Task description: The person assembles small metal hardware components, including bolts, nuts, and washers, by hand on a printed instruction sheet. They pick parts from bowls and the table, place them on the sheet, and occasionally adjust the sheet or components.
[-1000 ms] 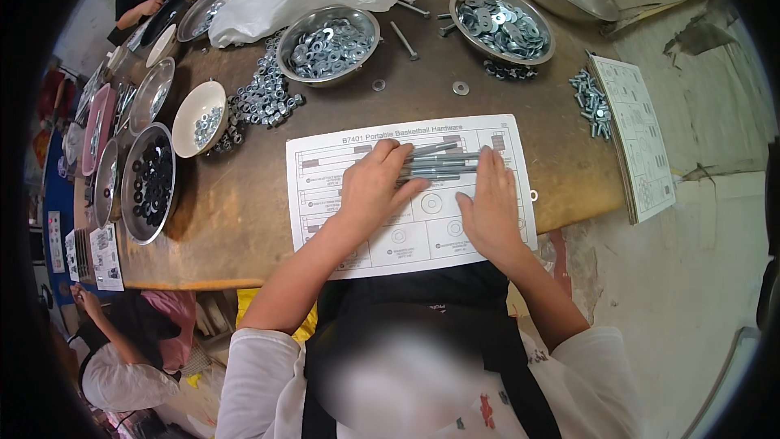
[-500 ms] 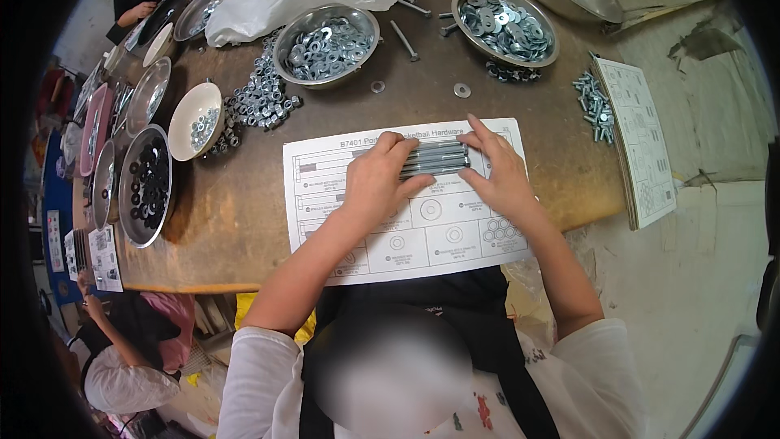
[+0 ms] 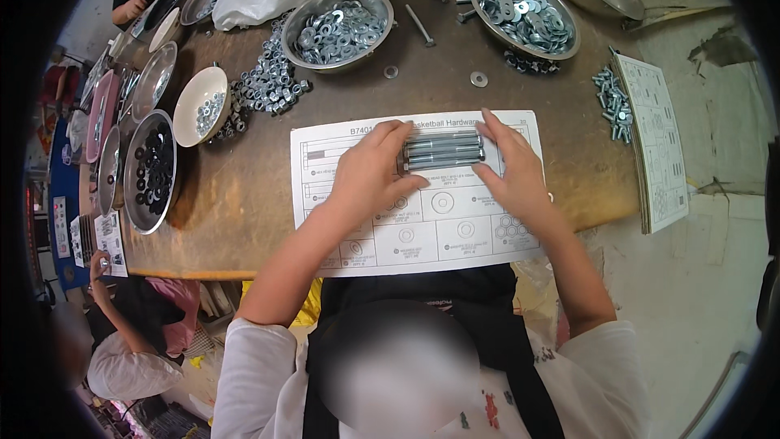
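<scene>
Bolts that lay fanned and uneven a second ago have been drawn into a flat, even bundle, and the right hand, then nearly flat, now cups their ends; the whole view has also shifted a little. These long metal bolts [image 3: 443,150] lie side by side on the upper half of a printed sheet [image 3: 305,132], just right of the frame's centre.

At their left ends is the left hand [image 3: 366,172], half open, with fingertips by the top edge of the bundle and the thumb apart beneath it. At the other end the right hand [image 3: 520,177] is also half open, thumb close to the lower corner and fingers spread near the upper one. Both frame the bolts rather than grip them tightly; how hard they press, I cannot tell.

The bundle should be fairly heavy for its bulk, stiff and hard to damage, but smooth, round shanks will probably roll and slide over one another. Squeezing at both ends seems the best hold, with thumb and fingers closing the sides; a pinch at one end would likely let the middle ones slip.

Toward the top of the frame, a washer bowl [image 3: 349,63] stands beside a heap of nuts [image 3: 272,81], and two loose washers [image 3: 478,80] lie on the table [image 3: 211,219].
</scene>
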Motion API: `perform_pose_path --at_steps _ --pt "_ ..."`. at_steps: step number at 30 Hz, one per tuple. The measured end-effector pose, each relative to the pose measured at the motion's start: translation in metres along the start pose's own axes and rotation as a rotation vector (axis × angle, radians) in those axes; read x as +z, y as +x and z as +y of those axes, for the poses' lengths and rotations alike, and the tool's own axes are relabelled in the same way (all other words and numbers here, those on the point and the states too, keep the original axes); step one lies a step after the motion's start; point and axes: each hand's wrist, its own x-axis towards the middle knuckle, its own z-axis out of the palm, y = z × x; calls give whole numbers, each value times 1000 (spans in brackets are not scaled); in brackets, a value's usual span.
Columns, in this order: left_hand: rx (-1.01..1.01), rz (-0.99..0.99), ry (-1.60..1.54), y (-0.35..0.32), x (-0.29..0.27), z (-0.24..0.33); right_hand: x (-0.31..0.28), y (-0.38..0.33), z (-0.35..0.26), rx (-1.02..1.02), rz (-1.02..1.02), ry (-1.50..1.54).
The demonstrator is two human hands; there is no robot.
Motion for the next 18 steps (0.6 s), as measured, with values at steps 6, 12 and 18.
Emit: perform_pose_path --at_steps 6,12,18 --pt "-26 59 307 -23 33 1 21 -22 -25 180 -122 -334" --pt "-60 109 230 -22 35 7 28 -23 -17 144 -25 -272" --pt "64 87 -51 -7 20 0 2 0 6 -52 28 -24"
